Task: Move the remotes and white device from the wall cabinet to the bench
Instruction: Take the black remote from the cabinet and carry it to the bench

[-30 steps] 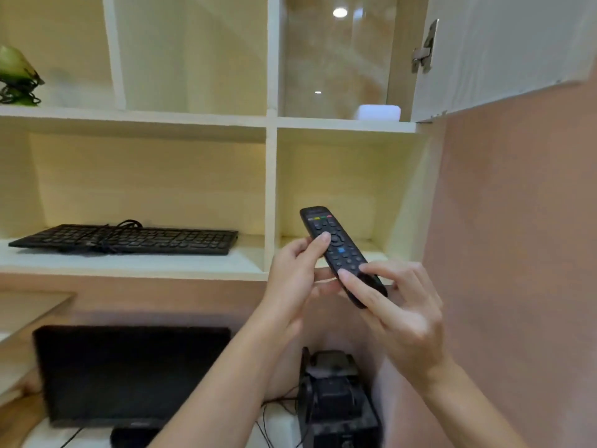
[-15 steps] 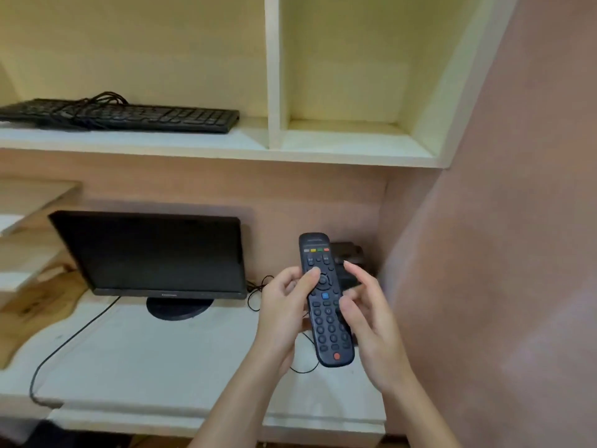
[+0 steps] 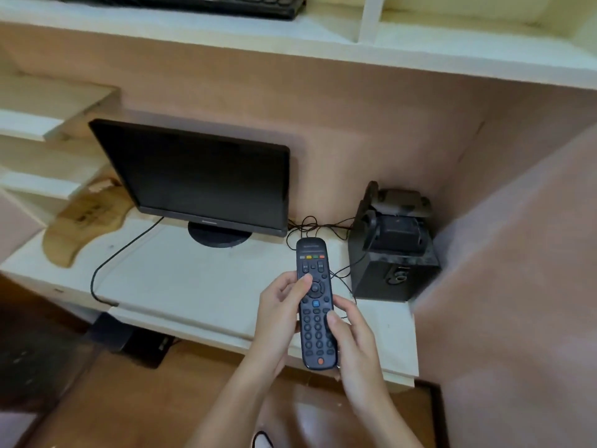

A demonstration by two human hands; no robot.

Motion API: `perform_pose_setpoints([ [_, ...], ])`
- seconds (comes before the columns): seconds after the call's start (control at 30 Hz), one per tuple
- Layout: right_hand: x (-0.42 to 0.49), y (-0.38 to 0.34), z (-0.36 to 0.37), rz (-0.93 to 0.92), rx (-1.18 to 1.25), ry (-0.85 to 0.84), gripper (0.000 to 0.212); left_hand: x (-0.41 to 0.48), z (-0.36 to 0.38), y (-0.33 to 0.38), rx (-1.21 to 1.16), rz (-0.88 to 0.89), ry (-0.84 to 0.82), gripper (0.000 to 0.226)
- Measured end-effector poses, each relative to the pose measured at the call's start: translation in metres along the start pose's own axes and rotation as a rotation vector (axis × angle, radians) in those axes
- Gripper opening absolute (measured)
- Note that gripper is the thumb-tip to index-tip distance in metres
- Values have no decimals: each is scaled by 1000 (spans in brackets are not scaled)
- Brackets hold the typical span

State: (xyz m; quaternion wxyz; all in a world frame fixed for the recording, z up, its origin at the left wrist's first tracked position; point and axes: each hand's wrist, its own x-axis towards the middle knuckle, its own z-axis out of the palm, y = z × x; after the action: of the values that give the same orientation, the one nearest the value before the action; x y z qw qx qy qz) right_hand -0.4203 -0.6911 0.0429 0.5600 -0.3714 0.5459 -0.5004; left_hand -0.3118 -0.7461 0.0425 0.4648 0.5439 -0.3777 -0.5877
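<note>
Both hands are on the long black plastic remote [image 3: 315, 305] with the coloured button row near its top and an orange button at the bottom; there's faint lettering on its top end and on the black flat-screen monitor [image 3: 197, 176] bezel, too blurry to read. The left hand [image 3: 280, 321] is wrapped around the remote's left edge, thumb pressed by the round nav pad. The right hand [image 3: 350, 337] is curled on the right edge, thumb over the number keys. The remote sits upright in the air over the front edge of the white bench top [image 3: 193, 286], monitor at 10 o'clock, black boxy speaker [image 3: 392, 250] at 1 o'clock, a black keyboard [image 3: 206, 4] on the shelf above
</note>
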Motion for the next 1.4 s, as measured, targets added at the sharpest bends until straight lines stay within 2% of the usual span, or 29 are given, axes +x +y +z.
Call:
perform_pose_setpoints([
  [0.23,30,12,60,-7,-109,-93,19,20,-61,-2,-70,24,96,19],
  [0.5,48,27,125,26,-120,-301,21,14,-126,1,-114,21,387,17],
  [0.7,46,39,166,81,-178,-599,21,-30,-165,-3,-175,70,694,17],
  [0.97,-18,63,203,13,-310,-1082,19,-133,-190,-30,-273,94,1169,19],
  [1.23,-112,91,224,59,-352,-1474,17,-245,-198,-71,-413,124,1484,13],
  [1.4,-165,116,252,104,-371,-1610,20,-299,-219,-91,-489,158,1604,14],
])
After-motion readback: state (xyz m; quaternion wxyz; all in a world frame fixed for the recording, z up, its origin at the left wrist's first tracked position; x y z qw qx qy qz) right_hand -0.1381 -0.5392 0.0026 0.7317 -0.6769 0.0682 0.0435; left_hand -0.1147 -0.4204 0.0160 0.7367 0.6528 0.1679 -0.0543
